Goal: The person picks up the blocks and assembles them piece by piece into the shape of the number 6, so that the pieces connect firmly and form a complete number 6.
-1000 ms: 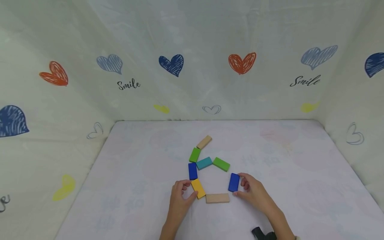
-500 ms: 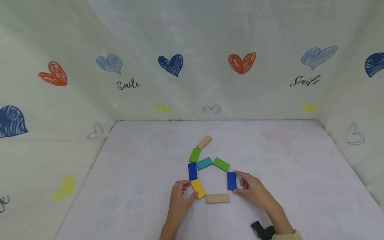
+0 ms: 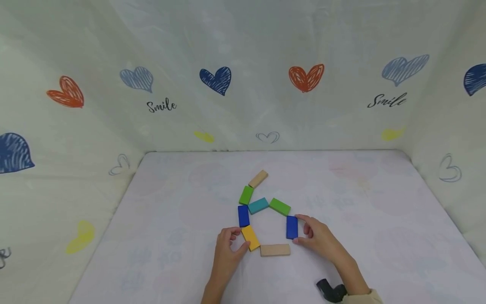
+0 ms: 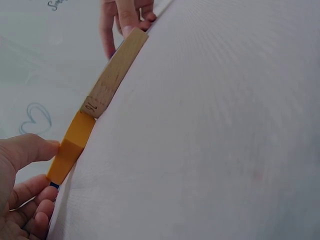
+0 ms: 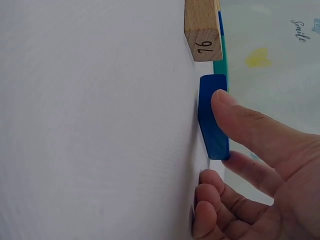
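My left hand (image 3: pixel 226 254) pinches a yellow block (image 3: pixel 250 238) by its ends, thumb near and index finger far. At the right, a blue block (image 3: pixel 292 228) is held the same way by my right hand (image 3: pixel 320 240); the right wrist view shows the thumb on the block's end (image 5: pixel 214 125). Between them lies a plain wooden block (image 3: pixel 275 250), its corner meeting the yellow one. Above the yellow block sits a second blue block (image 3: pixel 244 216), then a teal block (image 3: pixel 258 205) and a green block (image 3: pixel 280 206), whose lower end meets the held blue block.
Another green block (image 3: pixel 246 195) and a tilted wooden block (image 3: pixel 258 179) continue the line upward. A black object (image 3: pixel 331 291) lies by the right forearm. The white table (image 3: pixel 171 211) ends at a cloth backdrop (image 3: pixel 258 109) printed with hearts.
My right hand has moved the blue block left and slightly up, against the green block's end, and turned it more upright. The left hand stays on the yellow block.
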A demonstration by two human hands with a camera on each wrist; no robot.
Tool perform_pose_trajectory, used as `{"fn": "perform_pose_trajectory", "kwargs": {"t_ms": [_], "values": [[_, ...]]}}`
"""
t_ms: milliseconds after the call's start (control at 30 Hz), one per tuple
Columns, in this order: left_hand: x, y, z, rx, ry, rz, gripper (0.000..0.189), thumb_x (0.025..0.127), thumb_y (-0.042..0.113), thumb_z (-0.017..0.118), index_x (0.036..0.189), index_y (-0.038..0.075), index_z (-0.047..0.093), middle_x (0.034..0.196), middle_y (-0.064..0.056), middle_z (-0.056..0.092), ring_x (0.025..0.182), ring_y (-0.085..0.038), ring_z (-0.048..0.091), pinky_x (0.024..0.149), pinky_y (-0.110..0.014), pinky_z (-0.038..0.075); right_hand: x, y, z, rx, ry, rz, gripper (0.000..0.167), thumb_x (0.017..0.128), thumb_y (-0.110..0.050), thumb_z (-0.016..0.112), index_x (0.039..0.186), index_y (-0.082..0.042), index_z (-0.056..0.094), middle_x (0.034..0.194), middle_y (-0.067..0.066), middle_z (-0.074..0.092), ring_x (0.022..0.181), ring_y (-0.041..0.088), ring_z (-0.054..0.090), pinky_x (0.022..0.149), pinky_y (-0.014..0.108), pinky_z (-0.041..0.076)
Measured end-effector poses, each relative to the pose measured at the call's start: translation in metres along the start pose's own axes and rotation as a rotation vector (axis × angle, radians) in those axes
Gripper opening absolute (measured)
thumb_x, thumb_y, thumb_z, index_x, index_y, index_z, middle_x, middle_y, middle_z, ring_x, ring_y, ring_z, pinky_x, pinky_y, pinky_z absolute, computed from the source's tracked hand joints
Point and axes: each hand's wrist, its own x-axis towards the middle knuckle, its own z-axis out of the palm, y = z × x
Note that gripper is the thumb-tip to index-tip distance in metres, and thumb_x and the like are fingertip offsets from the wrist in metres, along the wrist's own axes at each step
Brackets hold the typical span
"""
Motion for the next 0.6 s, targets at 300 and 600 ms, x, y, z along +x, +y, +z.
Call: {"fn": "perform_pose_trajectory", "kwargs": {"t_ms": [300,600], "values": [[-0.0002,0.0007,-0.0003,-0.009,-0.002,0.004,0.037,0.078,0.026,0.074,0.109,0.016,0.055,0.101,0.006,0.052,0.093,-0.009,0.043,0.084,-0.03,0.043,0.0006,-0.0009,0.0023,0.011,0.011,0.017,0.067,0.072,-0.021,0.078,0.13,-0.005,0.049,0.081,0.0,0.046,0.069,0.012,0.04,0.058,0.022,0.034],[-0.0004,0.0031,-0.0004,-0.004,0.0,0.006,0.037,0.078,0.026,0.074,0.109,0.017,0.055,0.101,0.006,0.052,0.093,-0.009,0.044,0.085,-0.03,0.043,-0.0001,-0.0015,0.0022,0.008,0.017,0.007,0.067,0.072,-0.021,0.079,0.13,-0.004,0.049,0.081,0.001,0.045,0.069,0.012,0.039,0.058,0.022,0.033]]}}
